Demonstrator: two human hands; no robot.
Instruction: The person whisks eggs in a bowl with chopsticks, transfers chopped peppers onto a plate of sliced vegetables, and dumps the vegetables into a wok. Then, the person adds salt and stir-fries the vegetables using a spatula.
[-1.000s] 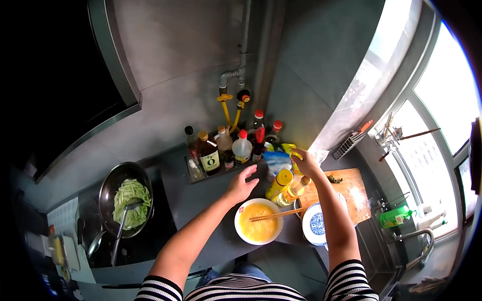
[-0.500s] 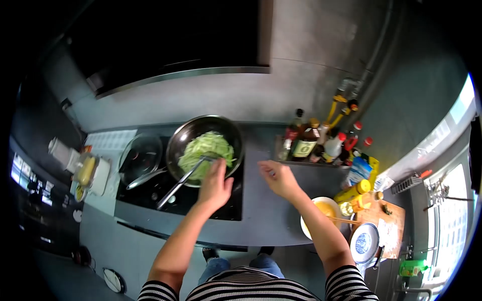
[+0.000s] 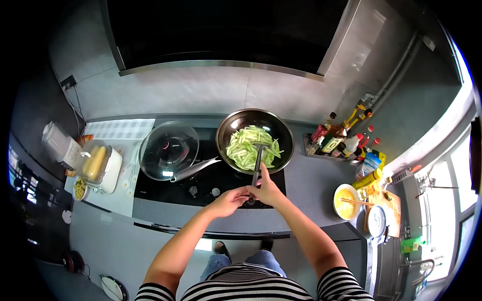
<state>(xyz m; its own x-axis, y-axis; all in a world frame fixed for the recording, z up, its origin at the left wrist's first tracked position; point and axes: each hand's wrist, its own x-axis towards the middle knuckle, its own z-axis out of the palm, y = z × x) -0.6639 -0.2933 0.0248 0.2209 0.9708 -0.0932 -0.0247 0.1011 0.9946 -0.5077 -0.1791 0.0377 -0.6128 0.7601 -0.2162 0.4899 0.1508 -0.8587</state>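
A dark wok [image 3: 285, 131] with pale green vegetable strips [image 3: 247, 145] sits on the black stove [image 3: 160, 191]. The spatula [image 3: 257, 163] lies with its head in the strips and its handle toward me. My right hand [image 3: 267, 190] is closed round the handle, the index finger stretched along it. Close beside it, my left hand [image 3: 232, 200] reaches the lower end of the handle with its fingertips; its fingers are partly curled, and whether they grip the handle is not clear. The wok's own long handle [image 3: 197, 169] points left.
Left of the wok is a glass lid [image 3: 168, 150]. Farther left stands a white container [image 3: 106, 173]. At right are bottles in a tray [image 3: 334, 156], a bowl of beaten egg [image 3: 346, 201] with chopsticks, a blue-white plate [image 3: 376, 221] and a cutting board [image 3: 394, 208].
The view has swung left to the stove. Both hands have moved from the counter by the egg bowl to the spatula, and my right hand has taken hold of its handle.
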